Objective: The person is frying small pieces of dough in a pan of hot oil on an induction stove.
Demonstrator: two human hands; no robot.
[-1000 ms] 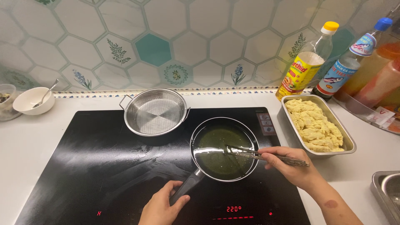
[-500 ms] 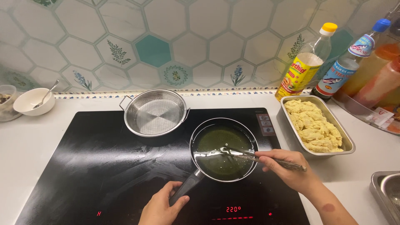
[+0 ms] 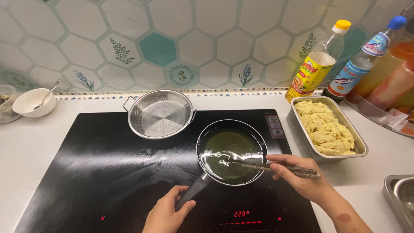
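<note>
A small dark frying pan [image 3: 257, 134] with a pool of greenish oil sits on the black induction hob [image 3: 95, 172]. My left hand [image 3: 166, 212] grips the pan's grey handle [image 3: 193, 190] at the near side. My right hand [image 3: 302, 179] holds a pair of chopsticks [image 3: 263, 165] level, with the tips dipped in the oil near the pan's middle. A metal tray [image 3: 361, 144] of pale yellow battered pieces stands just right of the pan.
A round steel mesh strainer [image 3: 160, 113] sits at the hob's back. A white bowl with a spoon [image 3: 33, 102] stands at far left. Oil and sauce bottles [image 3: 317, 64] line the tiled wall at back right. A sink edge [image 3: 399, 200] shows at lower right.
The chopstick tips have drawn back from the pan's left side toward its middle. My left hand stays on the handle.
</note>
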